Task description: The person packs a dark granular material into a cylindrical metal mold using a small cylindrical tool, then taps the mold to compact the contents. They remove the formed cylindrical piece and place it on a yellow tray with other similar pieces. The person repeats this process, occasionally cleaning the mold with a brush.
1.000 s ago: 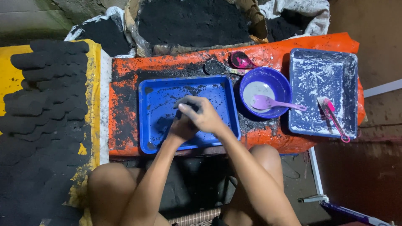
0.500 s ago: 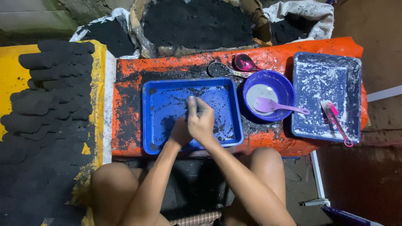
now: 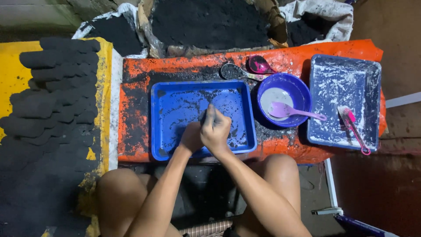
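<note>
Both of my hands have drawn in over the last second: going left to right, the left hand (image 3: 191, 137) sits cupped under and against the right hand (image 3: 215, 128), which has rolled from an open, fingers-spread pose into a clenched fist over the near middle of the blue tray (image 3: 175, 94) on the orange tabletop (image 3: 131, 114), so I judge the dark lump (image 3: 203, 116) is being pressed tight between them. Only a sliver of that lump peeks out beside my right fingers, and I cannot tell its shape or how firmly the left hand grips it.
</note>
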